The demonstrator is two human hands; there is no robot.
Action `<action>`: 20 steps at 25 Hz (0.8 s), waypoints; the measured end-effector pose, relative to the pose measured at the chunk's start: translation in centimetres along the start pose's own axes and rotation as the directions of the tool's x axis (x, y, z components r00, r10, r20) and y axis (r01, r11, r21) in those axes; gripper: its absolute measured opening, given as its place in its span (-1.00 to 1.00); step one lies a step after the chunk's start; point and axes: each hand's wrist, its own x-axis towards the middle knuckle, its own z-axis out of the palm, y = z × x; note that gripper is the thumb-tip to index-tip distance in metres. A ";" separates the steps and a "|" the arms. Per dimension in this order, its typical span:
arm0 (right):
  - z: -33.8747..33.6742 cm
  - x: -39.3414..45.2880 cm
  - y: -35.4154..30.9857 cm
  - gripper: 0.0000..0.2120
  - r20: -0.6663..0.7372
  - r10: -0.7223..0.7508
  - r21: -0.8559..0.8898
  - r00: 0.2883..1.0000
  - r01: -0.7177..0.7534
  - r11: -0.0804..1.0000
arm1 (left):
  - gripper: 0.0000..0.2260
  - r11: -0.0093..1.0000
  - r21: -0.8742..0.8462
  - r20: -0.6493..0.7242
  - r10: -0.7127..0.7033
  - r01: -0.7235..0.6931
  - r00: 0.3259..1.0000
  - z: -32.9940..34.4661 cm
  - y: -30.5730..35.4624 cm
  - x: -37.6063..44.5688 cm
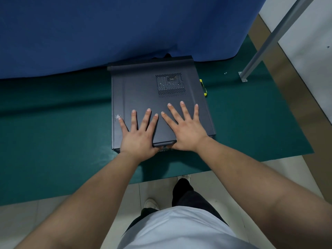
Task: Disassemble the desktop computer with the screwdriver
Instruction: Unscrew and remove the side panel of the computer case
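Both hands' grip flat: left hand [138, 135], right hand [185, 130] on case [140, 90] | screwdriver [203, 87] beside

Desktop computer [143, 97]: dark grey metal case, lying flat on side at frame centre, side panel up with square perforated vent patch toward upper right. Screwdriver [203, 87]: yellow-and-black handle, lying tight against case's right edge, mostly hidden.

Dim, even indoor light with a cool cast; soft shadows fall beneath the forearms onto the green mat [53, 141]. Sharp at centre (slightly soft near the bottom), wide-angle bending visible at the edges.
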 end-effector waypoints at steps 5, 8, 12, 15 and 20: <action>0.3 -0.5 -0.2 0.18 -0.018 -0.010 0.010 1.000 0.010 1.000 | 0.02 1.000 0.011 -0.033 0.012 -0.011 0.999 0.4 0.3 -0.5; 0.5 -1.0 -0.6 0.16 -0.023 0.001 0.008 1.000 -0.001 1.000 | 0.05 1.000 0.020 -0.039 0.006 -0.005 0.999 0.6 0.5 -0.9; -0.2 -1.1 -0.5 0.15 0.004 -0.002 0.029 1.000 0.002 1.000 | 0.09 1.000 -0.017 -0.009 -0.017 0.017 1.000 0.3 0.6 -0.8; -0.9 -0.9 -0.2 0.14 0.038 -0.031 0.022 0.999 0.030 0.999 | 0.10 1.000 -0.020 0.007 -0.018 0.018 1.000 -0.3 0.5 -0.7; -2.5 -1.2 0.0 0.09 0.085 -0.070 0.038 0.994 0.067 0.997 | 0.05 1.000 0.007 0.004 -0.012 0.012 1.000 -2.1 0.1 -0.9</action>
